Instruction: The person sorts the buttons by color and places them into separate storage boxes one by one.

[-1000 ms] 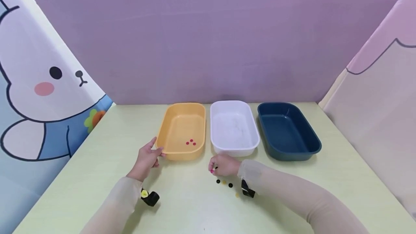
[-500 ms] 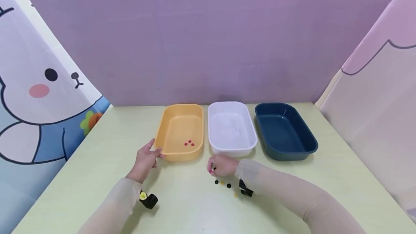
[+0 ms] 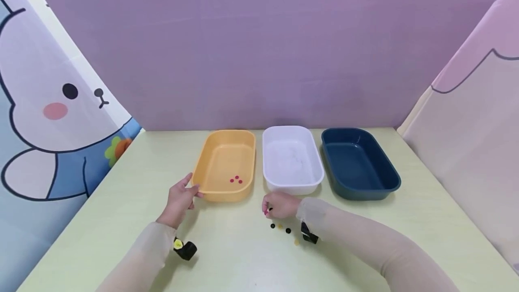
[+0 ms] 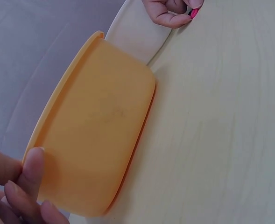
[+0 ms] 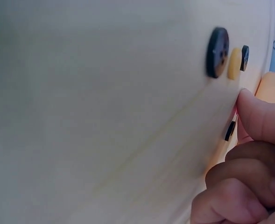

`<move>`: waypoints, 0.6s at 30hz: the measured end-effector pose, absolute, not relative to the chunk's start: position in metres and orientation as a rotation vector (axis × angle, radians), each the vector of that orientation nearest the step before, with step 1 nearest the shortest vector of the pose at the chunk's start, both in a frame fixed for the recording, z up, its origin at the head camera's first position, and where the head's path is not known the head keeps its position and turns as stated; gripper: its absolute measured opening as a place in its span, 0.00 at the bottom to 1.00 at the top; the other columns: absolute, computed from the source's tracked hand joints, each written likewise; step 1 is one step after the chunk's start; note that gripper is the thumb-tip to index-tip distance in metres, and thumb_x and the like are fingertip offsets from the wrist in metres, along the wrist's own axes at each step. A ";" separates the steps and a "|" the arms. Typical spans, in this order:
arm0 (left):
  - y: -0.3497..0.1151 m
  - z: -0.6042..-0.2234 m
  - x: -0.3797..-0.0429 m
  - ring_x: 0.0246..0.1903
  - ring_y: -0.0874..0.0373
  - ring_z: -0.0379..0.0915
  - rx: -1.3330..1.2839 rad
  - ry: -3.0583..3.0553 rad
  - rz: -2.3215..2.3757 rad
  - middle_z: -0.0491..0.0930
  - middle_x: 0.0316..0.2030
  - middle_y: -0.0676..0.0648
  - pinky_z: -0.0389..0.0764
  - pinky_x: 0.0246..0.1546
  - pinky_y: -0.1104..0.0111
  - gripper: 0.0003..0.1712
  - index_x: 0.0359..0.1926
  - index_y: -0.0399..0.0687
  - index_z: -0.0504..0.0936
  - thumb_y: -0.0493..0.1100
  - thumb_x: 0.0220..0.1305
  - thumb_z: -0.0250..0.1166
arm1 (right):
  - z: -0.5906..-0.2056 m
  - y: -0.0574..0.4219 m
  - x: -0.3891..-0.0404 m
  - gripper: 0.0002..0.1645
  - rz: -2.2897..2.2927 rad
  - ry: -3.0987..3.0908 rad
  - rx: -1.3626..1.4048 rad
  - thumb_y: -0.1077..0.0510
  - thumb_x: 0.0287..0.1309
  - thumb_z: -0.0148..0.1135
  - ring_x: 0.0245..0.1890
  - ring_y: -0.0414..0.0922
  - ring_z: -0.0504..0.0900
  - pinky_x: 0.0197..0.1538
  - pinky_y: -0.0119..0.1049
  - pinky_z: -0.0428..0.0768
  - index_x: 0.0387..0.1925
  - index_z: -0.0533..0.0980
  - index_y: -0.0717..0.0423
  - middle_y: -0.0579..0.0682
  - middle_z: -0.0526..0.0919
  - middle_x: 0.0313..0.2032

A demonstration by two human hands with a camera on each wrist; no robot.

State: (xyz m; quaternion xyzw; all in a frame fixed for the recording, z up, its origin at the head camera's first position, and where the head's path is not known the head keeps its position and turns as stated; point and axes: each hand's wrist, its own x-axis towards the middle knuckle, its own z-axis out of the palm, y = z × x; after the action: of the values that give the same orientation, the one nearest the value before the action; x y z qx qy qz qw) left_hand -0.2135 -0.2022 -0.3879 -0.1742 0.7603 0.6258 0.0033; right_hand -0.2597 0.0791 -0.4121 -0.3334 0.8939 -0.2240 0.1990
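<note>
Past second: yellow-orange tray (image 3: 227, 159) has slid slightly leftward along with the left hand (image 3: 178, 202), which grips its near corner at the rim. Right hand (image 3: 281, 205) almost unmoved, just this side of the white tray (image 3: 293, 159), fingertips pinching a pink button (image 4: 194, 13). A black button (image 3: 270, 209) shows at the same fingertips; held or not, cannot tell. Loose black and yellow buttons (image 3: 280, 226) lie nearer me than that hand. Three red-pink buttons (image 3: 237, 177) inside the yellow-orange tray, as before. Reading: tray nudged, work otherwise barely advanced.
</note>
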 end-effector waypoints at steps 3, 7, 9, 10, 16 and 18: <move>-0.201 -0.388 -0.212 0.10 0.68 0.56 -0.556 2.390 1.967 0.79 0.17 0.57 0.64 0.14 0.78 0.35 0.74 0.38 0.48 0.35 0.71 0.51 | -0.413 0.081 -0.260 0.07 -0.636 2.495 -0.932 0.64 0.53 0.68 0.35 0.39 0.74 0.48 0.37 0.76 0.29 0.78 0.50 0.39 0.79 0.31; -0.199 -0.387 -0.211 0.09 0.68 0.55 -0.552 2.393 1.979 0.79 0.17 0.57 0.63 0.13 0.78 0.35 0.74 0.38 0.47 0.35 0.71 0.51 | -0.414 0.082 -0.260 0.06 -0.661 2.487 -0.923 0.64 0.54 0.67 0.33 0.38 0.73 0.44 0.35 0.76 0.29 0.78 0.50 0.40 0.78 0.31; -0.198 -0.387 -0.212 0.09 0.68 0.55 -0.552 2.394 1.979 0.79 0.17 0.58 0.62 0.13 0.78 0.35 0.74 0.39 0.47 0.35 0.71 0.51 | -0.414 0.084 -0.261 0.05 -0.681 2.484 -0.915 0.64 0.54 0.67 0.32 0.38 0.74 0.44 0.35 0.77 0.29 0.79 0.51 0.39 0.79 0.30; -0.197 -0.387 -0.211 0.09 0.68 0.55 -0.549 2.395 1.979 0.79 0.17 0.58 0.62 0.13 0.78 0.35 0.74 0.38 0.47 0.35 0.71 0.51 | -0.413 0.084 -0.260 0.04 -0.699 2.478 -0.909 0.64 0.55 0.66 0.32 0.37 0.74 0.44 0.35 0.77 0.30 0.79 0.52 0.40 0.79 0.30; -0.196 -0.385 -0.210 0.09 0.68 0.55 -0.570 2.392 1.975 0.79 0.17 0.57 0.63 0.13 0.77 0.36 0.74 0.38 0.47 0.35 0.71 0.52 | -0.413 0.087 -0.259 0.01 -0.745 2.463 -0.929 0.62 0.57 0.64 0.33 0.37 0.75 0.48 0.37 0.78 0.30 0.80 0.55 0.41 0.80 0.30; -0.196 -0.385 -0.210 0.09 0.68 0.55 -0.574 2.392 1.970 0.79 0.17 0.57 0.62 0.13 0.77 0.35 0.74 0.39 0.47 0.35 0.71 0.52 | -0.413 0.088 -0.259 0.03 -0.727 2.480 -0.939 0.61 0.58 0.63 0.32 0.37 0.75 0.48 0.37 0.78 0.29 0.80 0.53 0.40 0.80 0.29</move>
State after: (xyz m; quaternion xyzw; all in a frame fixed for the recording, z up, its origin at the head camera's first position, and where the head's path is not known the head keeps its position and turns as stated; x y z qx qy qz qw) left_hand -0.2104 -0.1959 -0.3851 -0.1821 0.7590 0.6250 -0.0051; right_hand -0.2590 0.0880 -0.4131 -0.3349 0.8847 -0.2593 0.1948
